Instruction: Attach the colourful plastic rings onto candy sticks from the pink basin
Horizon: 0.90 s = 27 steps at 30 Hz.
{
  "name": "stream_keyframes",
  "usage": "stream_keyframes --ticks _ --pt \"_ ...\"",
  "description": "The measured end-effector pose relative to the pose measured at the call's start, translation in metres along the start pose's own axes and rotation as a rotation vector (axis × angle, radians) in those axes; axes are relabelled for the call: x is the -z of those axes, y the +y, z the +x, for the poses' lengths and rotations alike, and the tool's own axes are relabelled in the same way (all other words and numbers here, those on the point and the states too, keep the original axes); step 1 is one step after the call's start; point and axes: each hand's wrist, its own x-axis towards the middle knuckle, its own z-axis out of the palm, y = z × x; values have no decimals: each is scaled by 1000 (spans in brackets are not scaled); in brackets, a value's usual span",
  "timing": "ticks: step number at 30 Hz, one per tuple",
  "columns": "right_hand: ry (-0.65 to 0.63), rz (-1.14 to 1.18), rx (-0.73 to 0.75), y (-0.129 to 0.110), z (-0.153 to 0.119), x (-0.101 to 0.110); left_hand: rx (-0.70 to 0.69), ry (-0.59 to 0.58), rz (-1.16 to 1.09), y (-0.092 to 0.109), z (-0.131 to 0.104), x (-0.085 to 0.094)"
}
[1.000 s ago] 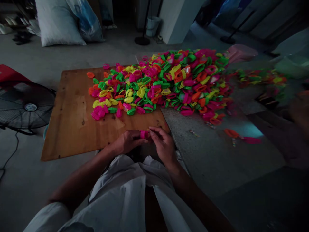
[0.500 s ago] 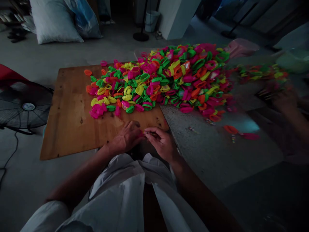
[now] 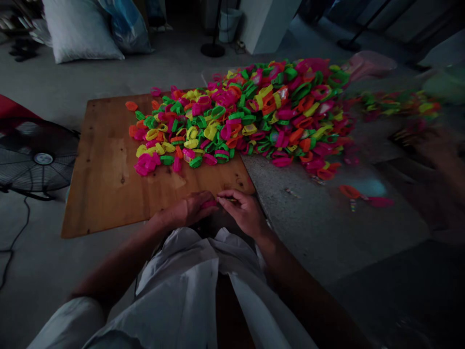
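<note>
At the near edge of the wooden board, my left hand (image 3: pixel 192 207) is closed around a bright pink plastic piece (image 3: pixel 209 204), which shows only in part between the fingers. Beside it, my right hand (image 3: pixel 241 208) pinches thumb and forefinger together at the pink piece's right end. Whatever sits in that pinch is too small and dark to make out. Beyond both hands lies a large heap of pink, green, yellow and orange plastic bands (image 3: pixel 232 116), loop-shaped like toy watches.
The wooden board (image 3: pixel 109 165) meets a grey stone-like surface (image 3: pixel 298 218) on the right. An orange loop (image 3: pixel 349 191) lies there. A floor fan (image 3: pixel 43 157) stands at left. Another person's hand (image 3: pixel 432 145) is blurred at far right. White sacks (image 3: pixel 83 34) rest behind.
My left hand has turned and lowered slightly, so more of the pink piece shows. My right hand stays pinched close to it. The heap looks unchanged.
</note>
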Motion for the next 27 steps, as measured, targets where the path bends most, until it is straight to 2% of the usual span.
stream_keyframes --ticks 6,11,18,27 --pt "-22 -114 68 1 0 0 -50 -19 21 -2 2 3" --pt "-66 -215 139 0 0 1 -30 -40 38 -9 0 3" --pt "-200 -160 62 0 0 12 60 4 46 -7 -2 -4" --pt "-239 -158 59 4 2 15 -23 -8 146 -20 -4 -18"
